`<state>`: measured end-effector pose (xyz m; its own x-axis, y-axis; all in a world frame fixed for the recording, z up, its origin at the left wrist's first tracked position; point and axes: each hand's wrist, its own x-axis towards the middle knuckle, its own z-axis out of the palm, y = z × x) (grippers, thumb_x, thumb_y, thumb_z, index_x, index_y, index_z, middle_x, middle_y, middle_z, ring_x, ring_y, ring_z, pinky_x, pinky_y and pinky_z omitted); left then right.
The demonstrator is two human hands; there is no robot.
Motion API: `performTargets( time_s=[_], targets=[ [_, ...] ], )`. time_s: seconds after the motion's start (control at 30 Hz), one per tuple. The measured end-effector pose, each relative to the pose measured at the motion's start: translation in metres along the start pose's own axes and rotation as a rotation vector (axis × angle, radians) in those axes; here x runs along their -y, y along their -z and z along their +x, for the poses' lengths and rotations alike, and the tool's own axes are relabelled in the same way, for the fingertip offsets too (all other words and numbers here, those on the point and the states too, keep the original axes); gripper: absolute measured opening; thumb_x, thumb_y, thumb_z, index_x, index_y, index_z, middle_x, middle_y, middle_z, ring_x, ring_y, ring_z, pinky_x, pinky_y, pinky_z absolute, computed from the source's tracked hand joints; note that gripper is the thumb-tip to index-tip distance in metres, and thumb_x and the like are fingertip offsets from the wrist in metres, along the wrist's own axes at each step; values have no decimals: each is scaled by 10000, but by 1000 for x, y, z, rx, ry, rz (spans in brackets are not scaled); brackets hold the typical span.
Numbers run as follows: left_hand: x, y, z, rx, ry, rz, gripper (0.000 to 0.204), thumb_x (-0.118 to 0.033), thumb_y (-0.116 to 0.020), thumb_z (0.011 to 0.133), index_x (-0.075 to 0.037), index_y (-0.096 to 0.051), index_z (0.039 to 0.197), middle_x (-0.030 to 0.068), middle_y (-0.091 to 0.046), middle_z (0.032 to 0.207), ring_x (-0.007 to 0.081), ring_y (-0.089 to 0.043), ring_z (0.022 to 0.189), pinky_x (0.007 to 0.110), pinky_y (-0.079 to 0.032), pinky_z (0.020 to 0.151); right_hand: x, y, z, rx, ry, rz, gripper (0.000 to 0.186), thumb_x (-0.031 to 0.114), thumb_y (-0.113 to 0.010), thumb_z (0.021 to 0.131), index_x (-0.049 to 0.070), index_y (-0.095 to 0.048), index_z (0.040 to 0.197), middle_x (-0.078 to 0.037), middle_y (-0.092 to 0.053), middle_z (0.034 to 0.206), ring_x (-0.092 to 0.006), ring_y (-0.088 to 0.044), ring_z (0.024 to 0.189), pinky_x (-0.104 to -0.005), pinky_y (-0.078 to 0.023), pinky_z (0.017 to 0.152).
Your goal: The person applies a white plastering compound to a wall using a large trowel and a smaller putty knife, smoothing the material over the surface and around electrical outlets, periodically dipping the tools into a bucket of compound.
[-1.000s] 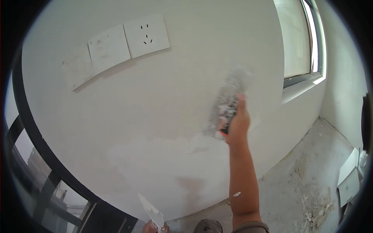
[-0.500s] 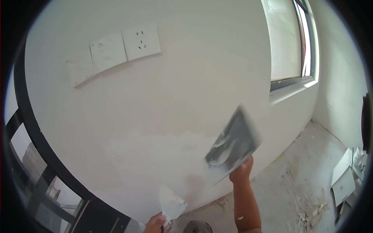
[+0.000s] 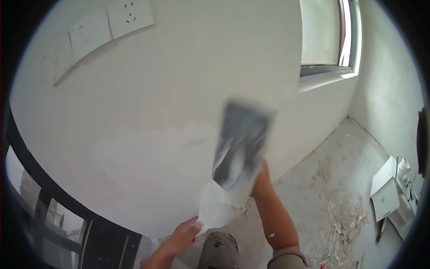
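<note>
My left hand (image 3: 184, 235) is closed round the handle of a putty knife (image 3: 217, 208), whose broad blade is coated in white filler. My right hand (image 3: 261, 180) holds a rectangular steel plastering trowel (image 3: 245, 134) from behind, so its fingers and the handle are mostly hidden. The grey face of the trowel carries white smears and is blurred by motion. At the trowel's lower end the knife blade overlaps it; the two look to be touching. Behind them, a patch of fresh white filler (image 3: 143, 152) spreads over the lower part of the wall (image 3: 192, 76).
Wall plates with a socket (image 3: 131, 18) sit at upper left, a window (image 3: 320, 40) at upper right. A dark frame (image 3: 58, 193) borders the lower left. Scraped debris (image 3: 342, 228) litters the floor, and white panels (image 3: 386, 190) lie at far right. My knee (image 3: 219, 251) shows below.
The trowel has moved left and turned more upright. The putty knife has risen to the right and now meets its lower end. The view has shifted, with the wall plates higher and further left.
</note>
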<state>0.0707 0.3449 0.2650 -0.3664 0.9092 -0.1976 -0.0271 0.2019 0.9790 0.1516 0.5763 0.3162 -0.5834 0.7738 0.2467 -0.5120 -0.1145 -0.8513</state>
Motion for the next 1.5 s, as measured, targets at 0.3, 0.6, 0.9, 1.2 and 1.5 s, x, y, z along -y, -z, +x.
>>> performTargets(
  time_s=[0.3,0.6,0.9,1.2,1.5],
  targets=[
    [7,39,-30,-276,-261,-183,580,-516,-478,883,47,-486,1023,61,-500,649,101,-432,487,220,-312,420,-22,32,-1,195,-63,-315,258,247,-630,790,31,-513,868,-57,-557,665,-149,-543,568,-297,-465,532],
    [24,40,-53,-333,-238,-209,628,-572,-467,867,47,-503,971,55,-499,619,110,-436,479,229,-321,433,78,-139,67,279,356,38,433,470,-403,927,75,-442,1099,-65,-533,810,-121,-513,597,-262,-432,455],
    [35,51,-72,-430,-300,-258,604,-560,-447,881,38,-503,945,55,-476,571,122,-424,458,244,-318,425,85,-172,81,266,402,-161,659,589,-360,899,-10,-427,1167,-61,-497,773,-108,-490,500,-253,-420,446],
    [36,52,-68,-377,-302,-350,598,-565,-520,837,25,-473,917,68,-455,542,135,-413,430,262,-310,395,79,-180,86,215,417,-235,544,531,-387,918,43,-442,1154,-41,-514,692,-87,-473,464,-245,-410,404],
    [35,48,-56,-351,-330,-340,591,-572,-540,822,11,-460,885,69,-442,530,140,-404,412,258,-304,382,117,-128,121,5,391,-184,460,416,-408,942,24,-440,1180,-53,-516,664,-115,-477,456,-266,-390,395]
  ],
)
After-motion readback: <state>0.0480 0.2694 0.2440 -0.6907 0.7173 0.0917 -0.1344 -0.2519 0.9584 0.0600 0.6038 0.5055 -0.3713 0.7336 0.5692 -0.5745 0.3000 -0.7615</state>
